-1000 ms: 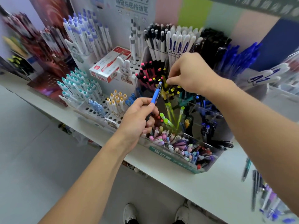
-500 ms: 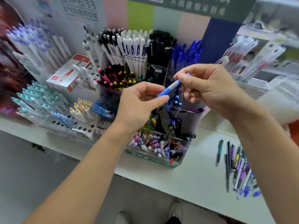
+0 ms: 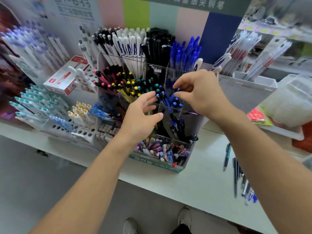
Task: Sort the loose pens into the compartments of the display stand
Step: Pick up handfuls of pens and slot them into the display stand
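Two hands (image 3: 170, 107) hover below a "GM-633" sign (image 3: 74, 5).

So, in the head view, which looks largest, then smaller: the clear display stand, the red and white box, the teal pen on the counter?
1. Display stand
2. Red and white box
3. Teal pen, thin, so smallest, though nearer the camera.

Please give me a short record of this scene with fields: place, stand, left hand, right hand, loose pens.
place: white counter in a stationery shop
stand: clear display stand, compartments full of pens
left hand: left hand open, fingertips at the blue-capped pens
right hand: right hand above the same compartment, fingers loosely curled
loose pens: loose pens lying on the counter, right of the stand
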